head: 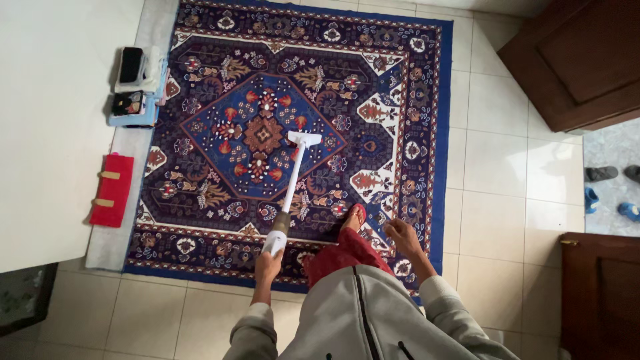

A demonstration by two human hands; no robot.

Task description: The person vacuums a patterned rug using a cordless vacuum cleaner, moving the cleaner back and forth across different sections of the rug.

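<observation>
One patterned rug (313, 133) in dark blue, red and cream lies on the pale tiled floor (500, 160). One white stick vacuum (291, 183) stands on it, its flat head resting near the rug's central medallion and its tube slanting back toward the person. The left hand (268, 265) is closed around the vacuum's handle end, fingers wrapped tight. The right hand (402, 235) holds nothing; it hangs over the rug's near right part with the fingers loosely curled, half open. One bare foot (353, 219) shows on the rug between the two hands, below a red trouser leg.

Along the rug's left edge, two small stacks sit by the white surface (53, 127): one black phone (131, 65) on a pale folded cloth, and below it a second dark item (128, 103) on a light blue case, though what it is stays hard to tell at this size. One red pouch (112, 190) with two tan tabs lies further down. At the right, by the wooden door (580, 60), two dark slippers (610, 173) and two blue ones (610, 203) rest on the grey floor, well apart from the rug.
</observation>
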